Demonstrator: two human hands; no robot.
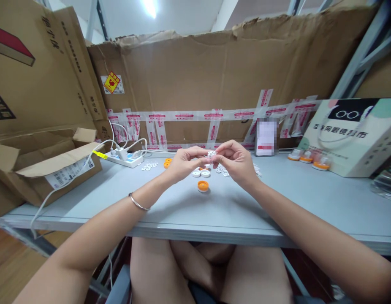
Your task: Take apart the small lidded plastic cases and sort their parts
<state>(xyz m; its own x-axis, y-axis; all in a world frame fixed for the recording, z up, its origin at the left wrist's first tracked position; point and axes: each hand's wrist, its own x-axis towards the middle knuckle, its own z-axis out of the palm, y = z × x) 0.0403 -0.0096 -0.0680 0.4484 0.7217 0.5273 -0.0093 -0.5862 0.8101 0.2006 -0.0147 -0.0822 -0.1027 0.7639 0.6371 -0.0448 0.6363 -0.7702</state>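
Note:
Between the fingertips of my left hand [185,162] and my right hand [235,162] is a small white openwork plastic piece [211,154]. Both hands pinch it, raised above the table, and the fingers cover part of it. Below them an orange round part with a white base [202,186] sits on the table. Just behind it lie white round caps [205,173]. Small white plastic pieces [223,169] are scattered by my right hand. Orange rings [167,163] lie to the left of my left hand, with more small white pieces [149,165] beyond them.
A white power strip [127,158] with cables and an open cardboard box [52,164] stand at the left. A phone [265,137] leans against the cardboard at the back. Orange-and-white assembled parts [306,157], a paper bag [344,135] and a clear container [387,179] are on the right.

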